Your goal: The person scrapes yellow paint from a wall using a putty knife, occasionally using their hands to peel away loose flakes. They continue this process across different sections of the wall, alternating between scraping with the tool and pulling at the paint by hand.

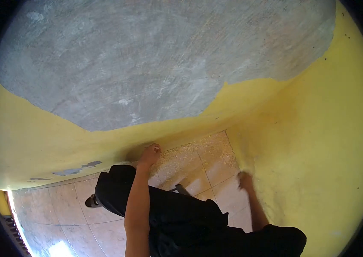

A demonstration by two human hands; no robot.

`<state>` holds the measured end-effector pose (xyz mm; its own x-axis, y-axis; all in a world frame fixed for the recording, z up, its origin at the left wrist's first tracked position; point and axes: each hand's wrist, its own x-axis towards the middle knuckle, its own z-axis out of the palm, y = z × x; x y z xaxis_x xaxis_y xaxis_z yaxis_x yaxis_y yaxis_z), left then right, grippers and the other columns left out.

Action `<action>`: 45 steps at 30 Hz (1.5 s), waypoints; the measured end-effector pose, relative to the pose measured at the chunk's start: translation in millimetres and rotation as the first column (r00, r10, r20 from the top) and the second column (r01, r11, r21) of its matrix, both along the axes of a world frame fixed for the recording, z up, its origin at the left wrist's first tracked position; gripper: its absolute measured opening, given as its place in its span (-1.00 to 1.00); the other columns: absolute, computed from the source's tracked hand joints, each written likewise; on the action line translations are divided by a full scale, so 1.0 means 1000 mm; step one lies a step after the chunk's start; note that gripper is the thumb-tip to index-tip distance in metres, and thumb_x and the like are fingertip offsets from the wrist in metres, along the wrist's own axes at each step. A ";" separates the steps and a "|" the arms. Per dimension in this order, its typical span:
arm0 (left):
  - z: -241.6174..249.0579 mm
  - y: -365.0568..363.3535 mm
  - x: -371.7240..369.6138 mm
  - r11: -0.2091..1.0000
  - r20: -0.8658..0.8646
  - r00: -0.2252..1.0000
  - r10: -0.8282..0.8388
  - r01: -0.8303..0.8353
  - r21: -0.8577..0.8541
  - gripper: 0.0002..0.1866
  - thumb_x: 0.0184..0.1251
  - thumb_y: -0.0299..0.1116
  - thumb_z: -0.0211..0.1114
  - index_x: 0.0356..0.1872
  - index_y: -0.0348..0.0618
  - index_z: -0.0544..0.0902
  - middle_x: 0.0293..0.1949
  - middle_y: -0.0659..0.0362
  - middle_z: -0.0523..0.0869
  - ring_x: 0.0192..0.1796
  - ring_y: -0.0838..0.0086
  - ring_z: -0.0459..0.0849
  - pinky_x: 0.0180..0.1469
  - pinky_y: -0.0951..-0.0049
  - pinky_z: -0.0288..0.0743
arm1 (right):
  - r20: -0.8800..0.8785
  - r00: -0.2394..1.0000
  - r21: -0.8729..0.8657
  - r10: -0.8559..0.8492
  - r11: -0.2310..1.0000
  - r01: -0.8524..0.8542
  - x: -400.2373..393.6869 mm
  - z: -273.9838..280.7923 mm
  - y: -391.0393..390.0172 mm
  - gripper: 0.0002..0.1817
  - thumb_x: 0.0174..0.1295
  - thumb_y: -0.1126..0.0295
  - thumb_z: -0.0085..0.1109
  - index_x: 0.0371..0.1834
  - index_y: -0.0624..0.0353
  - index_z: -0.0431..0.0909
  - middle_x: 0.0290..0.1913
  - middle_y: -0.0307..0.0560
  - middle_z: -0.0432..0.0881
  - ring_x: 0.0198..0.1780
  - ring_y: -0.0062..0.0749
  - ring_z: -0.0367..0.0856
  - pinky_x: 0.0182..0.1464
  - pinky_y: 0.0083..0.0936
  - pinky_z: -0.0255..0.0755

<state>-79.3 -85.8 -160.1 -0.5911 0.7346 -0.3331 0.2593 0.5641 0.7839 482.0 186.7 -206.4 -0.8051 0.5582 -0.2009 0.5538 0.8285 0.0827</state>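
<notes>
My left hand (pixel 149 155) is up against the foot of the yellow wall (pixel 181 132), its fingers curled together. A small pale spot shows at the fingertips, and I cannot tell what it is. Low in the corner, my right hand (pixel 244 180) hangs over the floor tiles right beside the right-hand wall (pixel 309 141); its fingers are dark and smeared. Between the two hands, pale yellowish flakes (pixel 215 147) are scattered over the tiled floor (pixel 194 165). A dark, flat-edged object (pixel 182 189) partly shows from behind my black-clothed leg.
A large grey bare patch (pixel 160 64) with a jagged edge covers the upper wall. Smaller grey patches (pixel 76 169) mark its lower left. My knees, in black cloth (pixel 181 214), and a sandalled foot (pixel 91 201) take up the foreground. Bright light falls at the lower left.
</notes>
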 end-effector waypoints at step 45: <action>-0.006 -0.480 0.263 -0.760 0.529 -0.584 0.615 -0.619 0.200 -0.59 0.47 -0.14 0.24 0.27 0.04 0.57 0.37 0.08 0.46 0.24 0.14 0.60 0.07 0.01 0.60 | -0.635 0.490 -0.757 -0.598 0.351 -0.551 -0.256 0.333 -0.144 -0.66 0.61 0.16 -0.08 -0.02 0.22 0.53 -0.47 -0.26 0.45 -0.53 -0.60 0.45 -0.48 -0.54 0.43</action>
<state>183.9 -566.1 -165.8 -0.2838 -0.8517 -0.4406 -0.0888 -0.4342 0.8964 225.9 42.7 126.4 -0.8377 0.5328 0.1201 -0.1296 0.0197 -0.9914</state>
